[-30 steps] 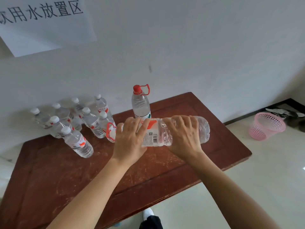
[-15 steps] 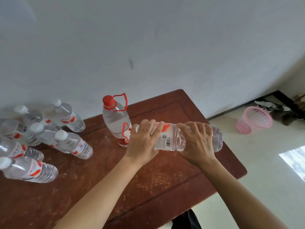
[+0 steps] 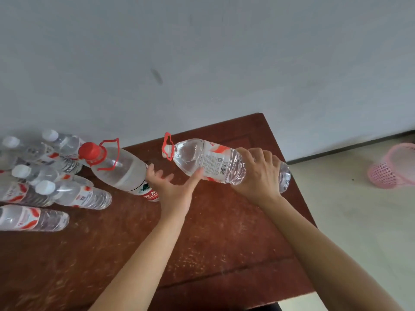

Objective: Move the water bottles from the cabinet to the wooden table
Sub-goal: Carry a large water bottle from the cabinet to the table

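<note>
The right hand is wrapped round the lower end of a large water bottle, holding it on its side in the air above the wooden table, red-ringed neck pointing left. The left hand is spread wide beneath it, fingers straight and apart, thumb up at the label, gripping nothing. Further left a red-capped bottle stands on the table beside a cluster of small bottles, and a pink basket sits on the floor to the right.

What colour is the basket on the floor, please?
The basket is pink, clearest in the head view.
</note>
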